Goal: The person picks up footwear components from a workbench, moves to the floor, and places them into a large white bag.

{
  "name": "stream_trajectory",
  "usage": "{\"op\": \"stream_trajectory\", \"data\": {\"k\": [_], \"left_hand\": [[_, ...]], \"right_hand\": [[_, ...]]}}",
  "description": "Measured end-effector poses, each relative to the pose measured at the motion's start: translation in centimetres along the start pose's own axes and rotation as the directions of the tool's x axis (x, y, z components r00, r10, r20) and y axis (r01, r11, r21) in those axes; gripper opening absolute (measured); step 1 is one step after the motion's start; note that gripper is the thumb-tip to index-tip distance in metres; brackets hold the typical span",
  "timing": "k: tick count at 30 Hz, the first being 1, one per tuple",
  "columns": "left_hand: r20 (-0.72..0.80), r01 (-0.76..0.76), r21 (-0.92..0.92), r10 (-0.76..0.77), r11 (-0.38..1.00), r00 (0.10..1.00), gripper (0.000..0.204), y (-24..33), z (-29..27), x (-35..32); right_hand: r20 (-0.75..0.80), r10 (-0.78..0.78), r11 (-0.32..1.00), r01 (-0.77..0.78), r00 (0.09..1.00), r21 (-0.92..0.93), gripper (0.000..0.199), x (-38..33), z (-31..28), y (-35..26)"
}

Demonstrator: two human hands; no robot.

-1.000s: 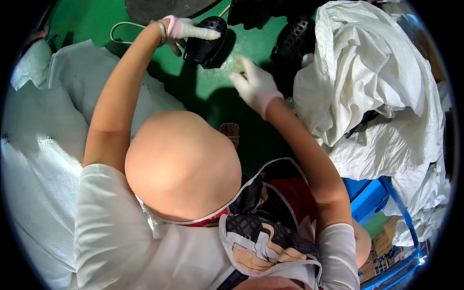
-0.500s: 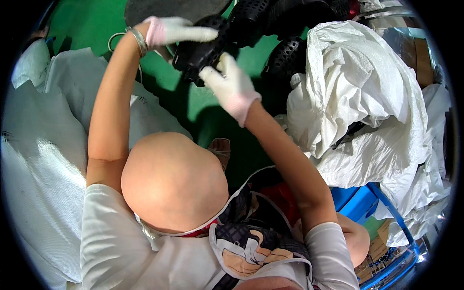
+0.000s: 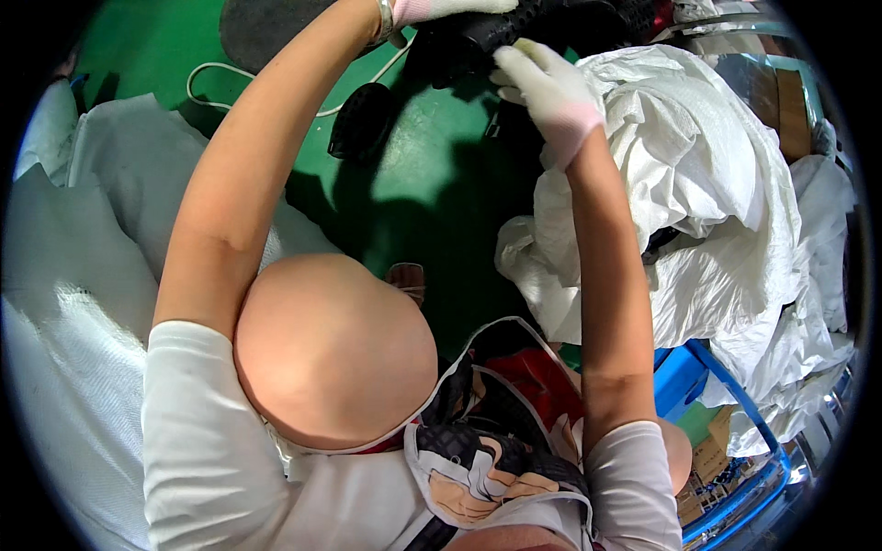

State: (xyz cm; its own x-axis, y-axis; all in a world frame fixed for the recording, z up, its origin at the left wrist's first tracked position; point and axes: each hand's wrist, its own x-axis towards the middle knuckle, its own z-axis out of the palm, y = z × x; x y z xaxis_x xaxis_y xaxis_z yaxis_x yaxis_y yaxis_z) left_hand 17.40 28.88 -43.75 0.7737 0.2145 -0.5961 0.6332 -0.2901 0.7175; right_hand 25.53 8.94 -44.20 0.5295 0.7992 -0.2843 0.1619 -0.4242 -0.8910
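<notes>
My left hand [image 3: 450, 7], in a white glove with a pink cuff, reaches to the top edge with its fingers stretched out over black, clog-like pieces [image 3: 473, 41] full of small holes. Part of that hand is cut off by the frame. My right hand [image 3: 551, 92], gloved alike, is beside the same pieces, its fingers slightly bent and apart. Whether it touches one is hard to make out. One black perforated piece [image 3: 361, 124] lies alone on the green floor, nearer to me and left of the heap.
A crumpled white woven sack [image 3: 689, 156] stands at the right, with something dark in its opening. Large white sacks [image 3: 73, 331] fill the left side. A dark round mat [image 3: 266, 32] and a white cord [image 3: 207, 66] lie at the back. A blue frame [image 3: 749, 413] is at lower right.
The black perforated piece that both hands held is out of them; one now lies alone on the floor. Both hands have moved away and to the right, toward the heap.
</notes>
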Motion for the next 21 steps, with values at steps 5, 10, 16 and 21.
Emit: {"op": "stream_trajectory", "data": {"k": [5, 10, 16, 21], "left_hand": [[0.079, 0.037, -0.146, -0.026, 0.989, 0.996, 0.114, 0.1, 0.2, -1.8], [0.177, 0.101, -0.265, -0.055, 0.959, 0.983, 0.108, -0.4, -1.0, -0.5], [0.18, 0.084, -0.293, -0.032, 0.952, 0.983, 0.104, -0.4, -1.1, -0.6], [0.119, -0.023, -0.148, 0.041, 0.989, 0.992, 0.114, -0.1, -0.2, -1.6]], "right_hand": [[-0.125, 0.324, 0.945, -0.315, 0.938, 0.086, 0.045, -3.5, -3.2, 1.3], [-0.155, 0.382, 0.847, -0.412, 0.911, -0.336, 0.083, -3.1, -4.0, 5.4], [0.016, 0.585, 0.773, -0.563, 0.811, 0.293, 0.088, -3.6, -1.6, 5.9], [0.055, 0.406, 0.75, -0.367, 0.912, 0.549, 0.076, -2.8, -1.1, 8.5]]}}
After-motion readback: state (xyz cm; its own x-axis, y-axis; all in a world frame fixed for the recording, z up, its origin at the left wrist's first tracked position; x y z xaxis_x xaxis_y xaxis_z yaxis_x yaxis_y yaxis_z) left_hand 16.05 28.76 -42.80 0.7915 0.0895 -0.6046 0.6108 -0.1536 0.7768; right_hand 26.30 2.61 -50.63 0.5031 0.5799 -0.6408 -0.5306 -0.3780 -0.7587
